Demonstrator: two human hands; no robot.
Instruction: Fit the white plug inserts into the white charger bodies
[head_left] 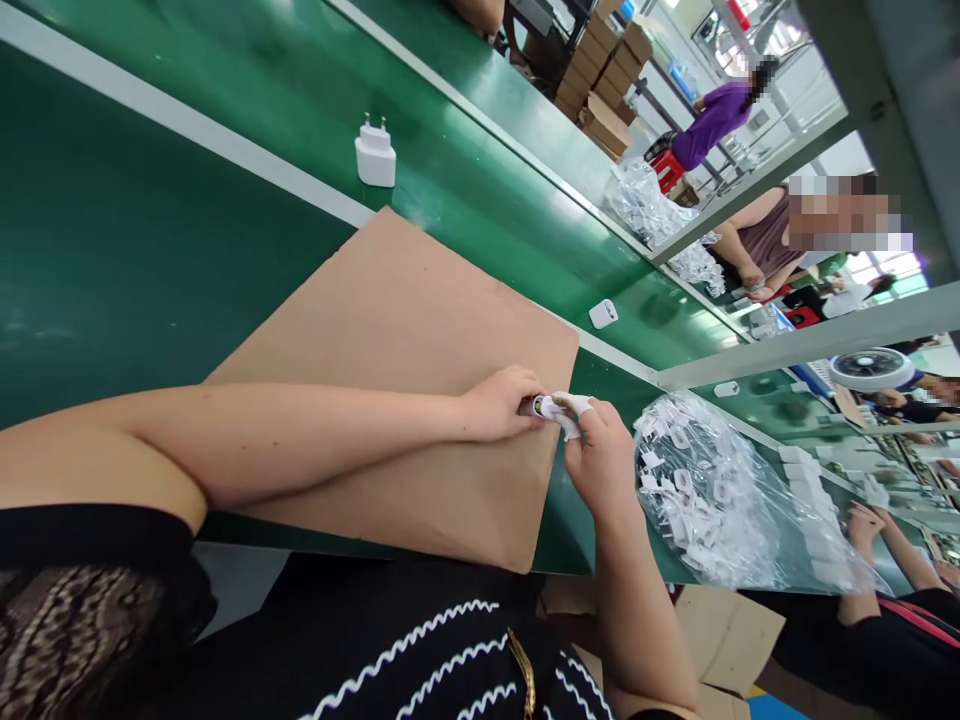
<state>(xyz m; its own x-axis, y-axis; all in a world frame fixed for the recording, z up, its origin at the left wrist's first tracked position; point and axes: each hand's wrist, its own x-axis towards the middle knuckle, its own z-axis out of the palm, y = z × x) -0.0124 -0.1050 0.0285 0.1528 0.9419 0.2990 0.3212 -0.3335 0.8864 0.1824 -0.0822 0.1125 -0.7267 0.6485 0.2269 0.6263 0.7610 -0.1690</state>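
Over the brown cardboard sheet (405, 300), my left hand (499, 403) is closed around a small charger part (534, 406). Its visible end is white with a dark inside and a touch of yellow-green; my fingers hide the rest. My right hand (604, 455) meets it from the right, thumb and forefinger wrapped in white coverings and pinched at that end. Whether those fingertips hold a separate piece, I cannot make out. Just right of my right hand lies a clear plastic bag (757, 500) with many white charger housings (682, 485).
Beyond the cardboard, a white two-pin charger (375, 155) stands on the green conveyor belt (465, 200). Farther along are another white charger piece (603, 314) and one more (726, 389). Metal frame bars (810, 335) cross at right. Co-workers sit across the line and to the right.
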